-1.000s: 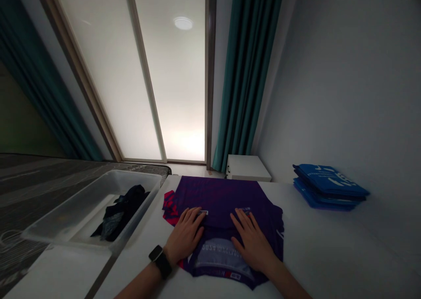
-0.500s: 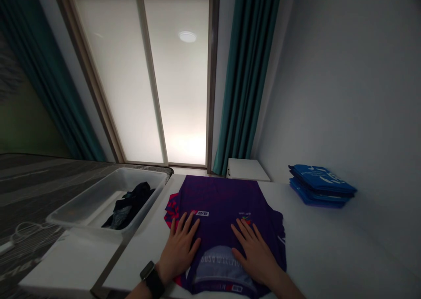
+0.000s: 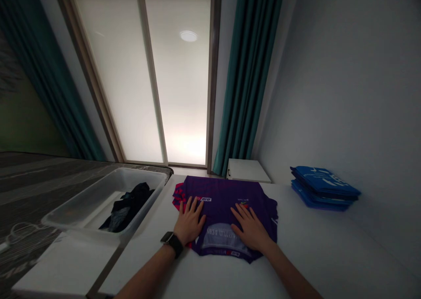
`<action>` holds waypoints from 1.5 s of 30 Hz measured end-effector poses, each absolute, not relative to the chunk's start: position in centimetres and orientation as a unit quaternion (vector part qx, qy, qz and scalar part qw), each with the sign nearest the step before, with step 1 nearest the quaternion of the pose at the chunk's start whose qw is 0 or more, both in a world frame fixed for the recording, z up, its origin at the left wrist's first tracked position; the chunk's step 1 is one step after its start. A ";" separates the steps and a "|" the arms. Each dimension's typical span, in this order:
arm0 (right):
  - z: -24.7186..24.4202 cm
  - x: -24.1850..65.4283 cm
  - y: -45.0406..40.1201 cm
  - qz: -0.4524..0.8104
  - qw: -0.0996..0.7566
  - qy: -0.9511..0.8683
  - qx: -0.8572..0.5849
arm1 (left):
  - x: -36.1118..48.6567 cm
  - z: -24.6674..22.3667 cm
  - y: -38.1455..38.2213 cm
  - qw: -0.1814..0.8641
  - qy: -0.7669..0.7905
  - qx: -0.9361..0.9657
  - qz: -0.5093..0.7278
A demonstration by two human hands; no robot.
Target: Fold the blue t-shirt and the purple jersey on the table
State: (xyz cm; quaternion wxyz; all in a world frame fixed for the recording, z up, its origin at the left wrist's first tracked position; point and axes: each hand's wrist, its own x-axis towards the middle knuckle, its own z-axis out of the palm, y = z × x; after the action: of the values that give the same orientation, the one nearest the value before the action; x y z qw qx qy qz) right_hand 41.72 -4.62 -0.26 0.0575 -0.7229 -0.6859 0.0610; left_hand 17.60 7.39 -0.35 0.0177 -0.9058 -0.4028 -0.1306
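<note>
My left hand [image 3: 189, 226] and right hand [image 3: 252, 232] lie palms down, fingers spread and pinching nothing, on a purple shirt [image 3: 223, 213] at the far edge of the white table [image 3: 329, 255].
A hard push could send its hem [image 3: 220, 179] over that edge — uneven pressure could ruck the cloth between my palms. The chest patch [image 3: 206, 199] seems to read "BIG", the neck panel [image 3: 219, 236] "2024" — other characters there are too blurred to read.
</note>
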 end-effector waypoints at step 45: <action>-0.3 38.4 -3.0 0.048 0.083 -0.694 -0.714 | 20.7 -0.3 6.2 -0.043 -0.280 -0.950 -0.131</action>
State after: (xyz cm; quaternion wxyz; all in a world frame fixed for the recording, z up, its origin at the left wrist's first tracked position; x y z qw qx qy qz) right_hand 38.42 -3.03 -0.27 0.0828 -0.7135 -0.6940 0.0481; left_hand 20.69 6.19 -0.29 -0.0426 -0.9501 -0.2799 -0.1307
